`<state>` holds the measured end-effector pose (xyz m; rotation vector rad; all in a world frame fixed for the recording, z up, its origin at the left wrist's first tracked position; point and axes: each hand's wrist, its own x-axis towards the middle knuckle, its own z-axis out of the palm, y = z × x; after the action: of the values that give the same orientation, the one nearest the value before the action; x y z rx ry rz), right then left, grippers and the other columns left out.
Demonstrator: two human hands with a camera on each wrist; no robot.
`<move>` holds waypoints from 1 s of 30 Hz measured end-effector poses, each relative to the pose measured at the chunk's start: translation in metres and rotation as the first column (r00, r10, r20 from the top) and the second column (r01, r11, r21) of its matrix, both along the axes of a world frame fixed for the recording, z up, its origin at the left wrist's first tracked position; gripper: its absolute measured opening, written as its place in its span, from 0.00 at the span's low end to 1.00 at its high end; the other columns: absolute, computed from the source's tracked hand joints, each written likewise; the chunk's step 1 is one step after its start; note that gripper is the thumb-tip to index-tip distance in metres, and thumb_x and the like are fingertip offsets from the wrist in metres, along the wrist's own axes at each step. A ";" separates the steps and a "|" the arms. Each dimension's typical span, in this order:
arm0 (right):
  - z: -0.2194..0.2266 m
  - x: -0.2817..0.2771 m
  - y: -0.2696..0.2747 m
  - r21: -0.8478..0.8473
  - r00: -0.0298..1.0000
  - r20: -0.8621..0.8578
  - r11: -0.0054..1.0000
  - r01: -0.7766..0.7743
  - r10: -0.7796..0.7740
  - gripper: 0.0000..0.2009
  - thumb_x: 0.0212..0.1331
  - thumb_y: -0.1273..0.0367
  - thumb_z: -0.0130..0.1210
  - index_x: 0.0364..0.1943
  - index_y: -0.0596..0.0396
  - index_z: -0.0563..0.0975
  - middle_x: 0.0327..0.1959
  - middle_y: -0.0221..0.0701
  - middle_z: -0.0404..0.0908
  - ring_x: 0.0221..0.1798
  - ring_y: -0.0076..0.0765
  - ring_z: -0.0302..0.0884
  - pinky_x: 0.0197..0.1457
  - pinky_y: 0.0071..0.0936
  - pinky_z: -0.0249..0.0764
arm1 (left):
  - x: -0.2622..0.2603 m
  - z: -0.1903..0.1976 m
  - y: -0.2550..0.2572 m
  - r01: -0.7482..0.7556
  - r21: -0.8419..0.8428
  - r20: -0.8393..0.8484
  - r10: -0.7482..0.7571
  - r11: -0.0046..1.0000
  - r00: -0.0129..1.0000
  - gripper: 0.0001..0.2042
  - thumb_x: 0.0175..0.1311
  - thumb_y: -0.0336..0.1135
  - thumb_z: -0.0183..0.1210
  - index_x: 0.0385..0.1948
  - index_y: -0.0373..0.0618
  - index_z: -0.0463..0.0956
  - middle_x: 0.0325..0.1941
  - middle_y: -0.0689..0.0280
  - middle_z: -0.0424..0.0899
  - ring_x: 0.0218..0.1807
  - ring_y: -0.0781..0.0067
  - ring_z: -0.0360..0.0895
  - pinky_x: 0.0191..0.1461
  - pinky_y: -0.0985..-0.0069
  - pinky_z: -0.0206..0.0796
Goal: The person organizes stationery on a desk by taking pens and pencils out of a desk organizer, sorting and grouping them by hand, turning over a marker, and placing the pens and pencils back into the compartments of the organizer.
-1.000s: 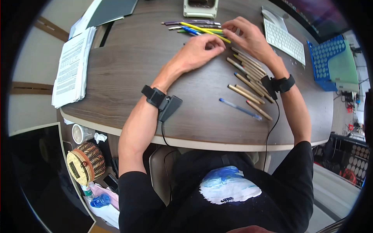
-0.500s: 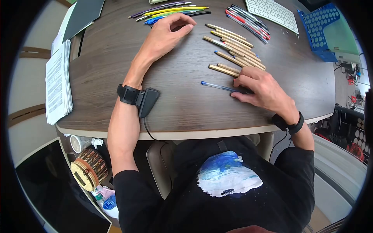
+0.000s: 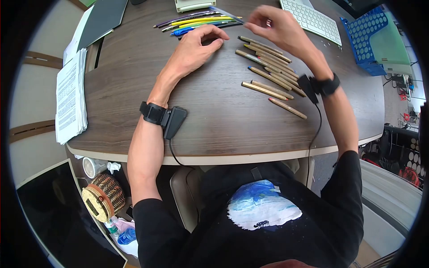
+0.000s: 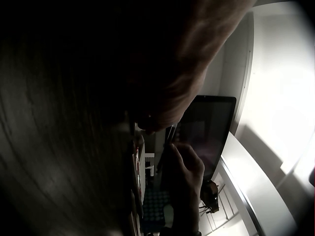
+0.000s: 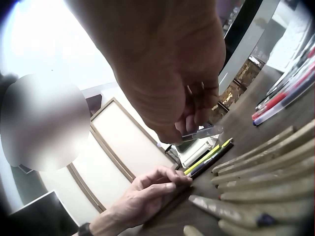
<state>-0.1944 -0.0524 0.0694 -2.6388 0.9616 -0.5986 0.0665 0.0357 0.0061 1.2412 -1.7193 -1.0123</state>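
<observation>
My right hand (image 3: 279, 29) pinches a clear-barrelled blue pen (image 3: 225, 14) between thumb and fingers, above the far part of the desk. The same pen (image 5: 204, 132) shows under the fingers in the right wrist view. My left hand (image 3: 196, 49) rests on the desk with loosely bent fingers, right beside a bunch of coloured pencils and a blue pen (image 3: 182, 31). Yellow pencils (image 3: 196, 20) and a purple one lie in that bunch. Between the hands and my body lies a row of wooden pencils (image 3: 268, 80), roughly side by side, their tips pointing different ways.
Red, blue and black pens (image 5: 283, 103) lie beyond the wooden pencils. A white keyboard (image 3: 313, 20) and a blue file rack (image 3: 364, 40) stand at the right. Stacked papers (image 3: 71, 96) lie at the left, and a beige object (image 3: 192, 5) stands at the back.
My right hand went down to the blue pen at the near side, took hold of it and carried it to the far side. The left hand shifted slightly beside the coloured pencils.
</observation>
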 end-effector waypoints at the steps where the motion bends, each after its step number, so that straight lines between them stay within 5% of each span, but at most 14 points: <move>1: 0.002 0.016 -0.011 -0.002 1.000 0.000 1.000 0.001 -0.001 0.12 0.70 0.60 0.70 0.46 0.54 0.88 0.34 0.26 0.86 0.35 0.23 0.76 0.40 0.24 0.73 | 0.000 0.000 -0.001 0.001 -0.002 0.000 -0.001 1.000 1.000 0.10 0.78 0.35 0.62 0.54 0.44 0.86 0.56 0.67 0.89 0.64 0.70 0.82 0.73 0.67 0.71; 3: 0.010 0.043 -0.025 0.104 0.998 0.026 0.993 -0.055 0.052 0.28 0.64 0.58 0.72 0.59 0.67 0.78 0.41 0.54 0.87 0.50 0.59 0.89 0.53 0.49 0.83 | 0.001 -0.002 -0.001 0.005 -0.038 0.014 -0.005 0.999 1.000 0.11 0.78 0.35 0.62 0.55 0.44 0.86 0.56 0.67 0.89 0.64 0.70 0.82 0.73 0.66 0.71; 7: 0.003 0.056 -0.026 0.117 0.991 0.126 0.991 -0.058 0.043 0.25 0.67 0.58 0.70 0.57 0.66 0.81 0.40 0.50 0.89 0.47 0.53 0.90 0.51 0.45 0.84 | 0.002 -0.004 -0.001 -0.013 -0.050 -0.018 0.012 0.999 1.000 0.11 0.78 0.36 0.62 0.54 0.44 0.86 0.56 0.66 0.89 0.64 0.69 0.82 0.74 0.65 0.70; 9: -0.019 0.035 -0.025 -0.037 0.986 0.150 0.997 -0.063 0.068 0.16 0.70 0.58 0.70 0.51 0.54 0.88 0.37 0.27 0.88 0.36 0.25 0.79 0.41 0.26 0.75 | 0.002 -0.005 -0.001 -0.015 -0.072 -0.013 0.014 0.997 1.000 0.12 0.77 0.37 0.62 0.54 0.44 0.86 0.56 0.65 0.89 0.66 0.68 0.82 0.74 0.65 0.70; 10: -0.018 0.024 -0.013 0.023 0.989 0.140 0.999 -0.050 0.046 0.15 0.67 0.59 0.69 0.47 0.56 0.88 0.39 0.33 0.88 0.38 0.35 0.82 0.43 0.36 0.78 | 0.002 -0.003 0.000 -0.008 -0.037 -0.006 0.008 0.999 1.000 0.12 0.77 0.38 0.62 0.54 0.45 0.86 0.59 0.64 0.88 0.69 0.65 0.81 0.77 0.63 0.69; 14: -0.028 -0.027 0.024 0.075 1.000 -0.004 0.997 0.003 -0.003 0.19 0.68 0.57 0.70 0.55 0.54 0.87 0.52 0.36 0.88 0.51 0.40 0.85 0.55 0.37 0.81 | 0.003 -0.011 -0.002 -0.031 -0.083 -0.023 0.029 0.996 0.999 0.12 0.78 0.39 0.61 0.55 0.47 0.86 0.70 0.61 0.82 0.75 0.57 0.77 0.82 0.55 0.67; 16: -0.031 -0.046 0.046 0.114 0.999 -0.028 0.993 -0.033 0.037 0.24 0.68 0.55 0.70 0.63 0.51 0.84 0.69 0.40 0.80 0.70 0.49 0.79 0.72 0.42 0.77 | 0.003 -0.010 -0.001 -0.044 -0.064 -0.037 0.042 0.997 0.998 0.12 0.78 0.39 0.61 0.55 0.48 0.86 0.71 0.60 0.81 0.76 0.55 0.76 0.82 0.55 0.67; 19: -0.026 -0.063 0.075 0.254 0.995 -0.062 0.966 -0.056 0.074 0.32 0.65 0.52 0.71 0.70 0.49 0.79 0.79 0.43 0.70 0.81 0.55 0.67 0.81 0.48 0.69 | 0.002 -0.009 -0.003 -0.042 -0.043 -0.050 0.040 0.998 0.998 0.11 0.79 0.39 0.62 0.55 0.48 0.86 0.74 0.58 0.79 0.78 0.52 0.74 0.83 0.56 0.66; 21: -0.027 -0.068 0.087 0.190 0.985 -0.109 0.975 -0.114 0.136 0.39 0.62 0.47 0.73 0.74 0.49 0.76 0.82 0.44 0.66 0.82 0.56 0.64 0.84 0.50 0.64 | 0.001 -0.009 -0.004 -0.041 -0.016 -0.082 0.040 0.999 0.996 0.10 0.79 0.36 0.62 0.55 0.47 0.86 0.74 0.58 0.79 0.78 0.55 0.74 0.83 0.58 0.66; 27: -0.022 -0.078 0.093 0.132 0.966 -0.084 0.964 -0.232 0.244 0.39 0.60 0.49 0.74 0.74 0.49 0.75 0.82 0.43 0.67 0.83 0.55 0.63 0.84 0.49 0.63 | 0.001 -0.008 -0.006 -0.020 0.007 -0.080 0.020 1.000 0.997 0.10 0.79 0.32 0.63 0.54 0.42 0.86 0.71 0.60 0.81 0.74 0.65 0.77 0.83 0.64 0.65; 29: -0.022 -0.090 0.082 0.407 0.975 0.170 0.891 -0.199 0.140 0.38 0.61 0.52 0.73 0.74 0.50 0.75 0.81 0.42 0.67 0.81 0.52 0.67 0.83 0.48 0.66 | 0.002 -0.007 -0.006 -0.007 0.039 -0.145 0.012 0.999 0.989 0.10 0.78 0.30 0.64 0.55 0.40 0.85 0.70 0.59 0.82 0.73 0.66 0.77 0.83 0.65 0.66; 30: -0.028 -0.099 0.072 0.415 0.959 0.265 0.885 -0.210 0.103 0.35 0.63 0.56 0.72 0.73 0.52 0.75 0.78 0.42 0.71 0.79 0.48 0.72 0.82 0.46 0.68 | 0.001 -0.005 -0.006 0.004 0.037 -0.139 0.001 0.999 0.990 0.11 0.77 0.28 0.64 0.56 0.39 0.84 0.71 0.59 0.81 0.74 0.67 0.76 0.82 0.66 0.66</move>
<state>-0.2936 0.0194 0.0414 -2.1584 0.7027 -0.5621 0.0675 0.0295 0.0014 1.1645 -1.6011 -1.1103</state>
